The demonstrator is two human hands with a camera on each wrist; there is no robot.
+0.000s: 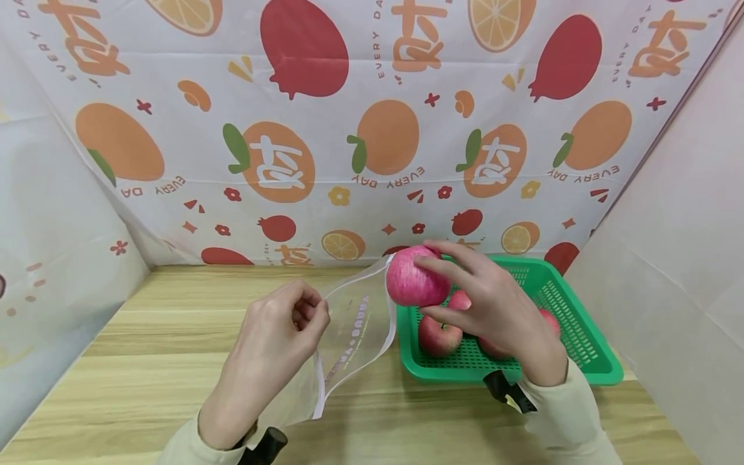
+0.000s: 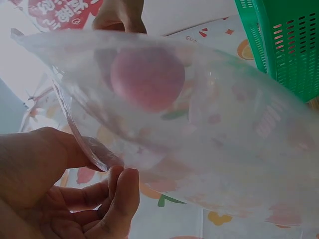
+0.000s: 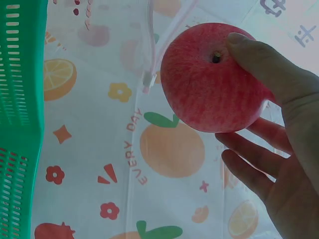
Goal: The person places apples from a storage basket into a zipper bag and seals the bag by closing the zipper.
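My left hand (image 1: 273, 349) pinches the edge of a clear zip bag (image 1: 357, 323) with purple lettering, whose mouth gapes toward the right. In the left wrist view, thumb and fingertips meet on the rim of the bag (image 2: 224, 129). A pinkish-red apple (image 1: 415, 278) is gripped by my right hand (image 1: 488, 297), right at the bag's opening and above the basket's left side. The right wrist view shows the thumb over the top of the apple (image 3: 209, 84), near its stem hollow, with fingers beneath. Through the film, the left wrist view shows the apple blurred.
A green plastic basket (image 1: 587, 323) stands on the right of the wooden table (image 1: 145, 349). Several apples lie in it, one being a red apple (image 1: 438, 337) near its left wall. Behind the table hangs a fruit-printed cloth (image 1: 331, 161), and pale panels rise on both sides.
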